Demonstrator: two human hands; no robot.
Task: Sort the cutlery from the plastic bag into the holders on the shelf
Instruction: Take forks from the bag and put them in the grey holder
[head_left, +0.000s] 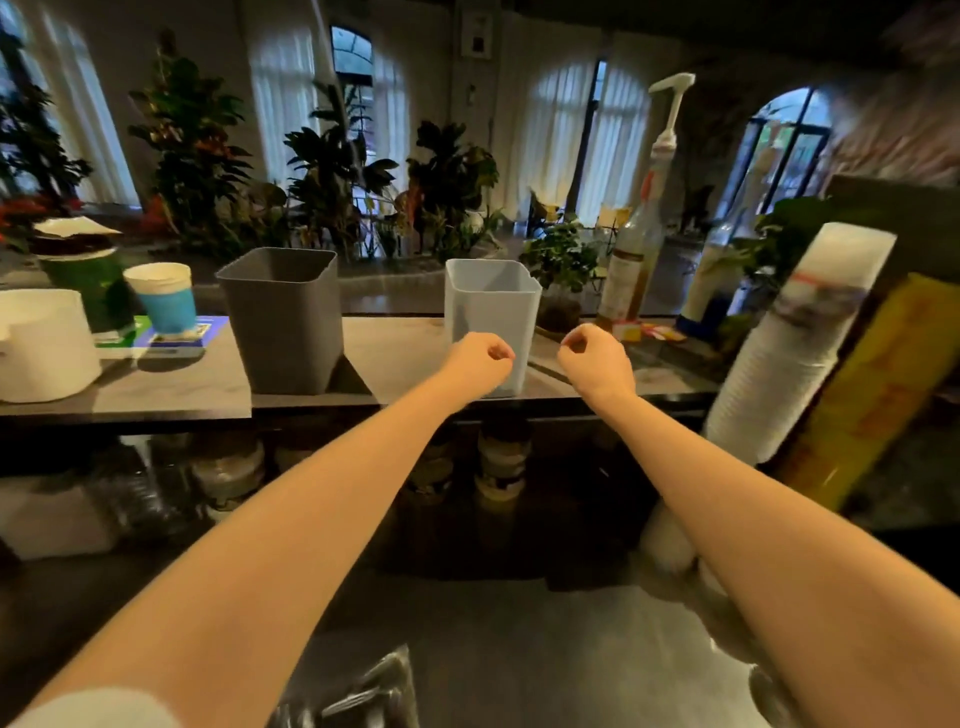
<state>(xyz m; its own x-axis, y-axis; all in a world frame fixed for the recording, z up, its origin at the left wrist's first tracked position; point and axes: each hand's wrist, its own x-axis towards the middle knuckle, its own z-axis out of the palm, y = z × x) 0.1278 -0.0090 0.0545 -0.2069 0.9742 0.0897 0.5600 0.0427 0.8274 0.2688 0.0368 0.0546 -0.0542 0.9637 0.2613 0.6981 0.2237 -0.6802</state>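
Observation:
Two square holders stand on the shelf: a dark grey holder at left and a pale translucent holder at right. My left hand hovers in front of the pale holder with fingers curled and nothing in it. My right hand is just right of that holder, also curled and holding nothing. A clear plastic bag with dark cutlery lies at the bottom edge on the lower counter.
White cup stacks lean at right beside a yellow box. Syrup pump bottles stand behind the right hand. A blue cup, a green tub and a white roll sit on the shelf's left. Jars fill the space under the shelf.

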